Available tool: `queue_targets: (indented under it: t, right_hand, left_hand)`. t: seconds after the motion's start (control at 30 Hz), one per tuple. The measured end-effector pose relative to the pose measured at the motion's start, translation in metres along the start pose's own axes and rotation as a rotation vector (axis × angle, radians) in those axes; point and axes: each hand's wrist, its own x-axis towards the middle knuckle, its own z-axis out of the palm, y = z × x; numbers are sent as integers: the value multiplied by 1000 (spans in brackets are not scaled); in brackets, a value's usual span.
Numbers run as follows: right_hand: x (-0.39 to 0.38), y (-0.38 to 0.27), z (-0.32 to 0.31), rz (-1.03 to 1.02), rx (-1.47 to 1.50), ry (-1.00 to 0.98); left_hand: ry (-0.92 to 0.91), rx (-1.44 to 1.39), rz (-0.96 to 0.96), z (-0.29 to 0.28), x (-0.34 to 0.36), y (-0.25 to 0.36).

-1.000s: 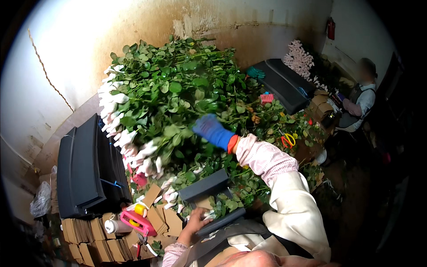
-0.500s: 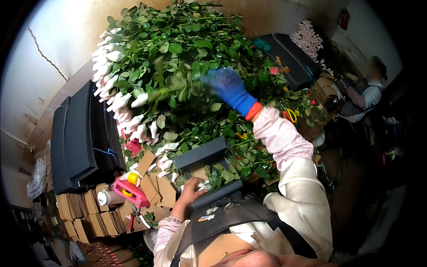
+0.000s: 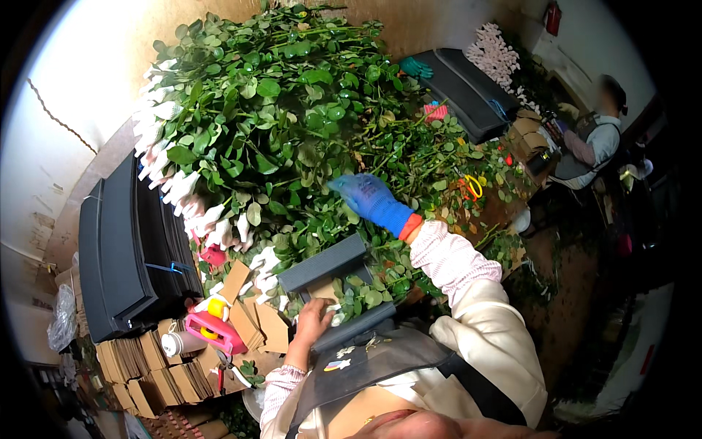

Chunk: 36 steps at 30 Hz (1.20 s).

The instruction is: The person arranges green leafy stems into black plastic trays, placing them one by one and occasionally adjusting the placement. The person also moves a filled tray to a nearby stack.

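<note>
Leafy flower stems heaped beyond the grey tray
Beyond the tray is the blurred, gloved right hand; at its left end, the bare left hand. I cannot tell what either grip holds. Tugging could tear leaves, as the stems look tangled.

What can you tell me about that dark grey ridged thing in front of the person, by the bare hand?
The dark grey ridged wrap looks like corrugated card or plastic. It lies open, its two raised long sides forming a trough that slants up toward the right. Light brown board shows between the sides, and leafy stems lie inside. The nearer side sits close to the apron. The left hand reaches in at its left end; whether it grips anything is unclear.
</note>
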Motion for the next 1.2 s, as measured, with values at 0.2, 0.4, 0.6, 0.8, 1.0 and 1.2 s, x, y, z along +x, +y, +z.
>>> queue_targets:
  t: [0.2,0.4,0.6,0.8,1.0,1.2]
  right_hand:
    - [-30,35,111,422,-297,-629]
    - [-1,30,39,98,-259,-568]
    - [120,-16,-47,35,54,646]
    - [161,-7,-4,246,411,390]
    - [92,-35,-27,-95,160,525]
    - [-4,45,36,-144,29,-263]
  left_hand:
    - [-22,-55,41,3,9,2]
    - [47,-112,-24,7,-1,-2]
    - [45,-143,-57,11,-7,-10]
    - [5,-103,4,6,2,-5]
    - [24,-149,-75,10,-7,-10]
    - [25,-151,-27,12,-3,-12]
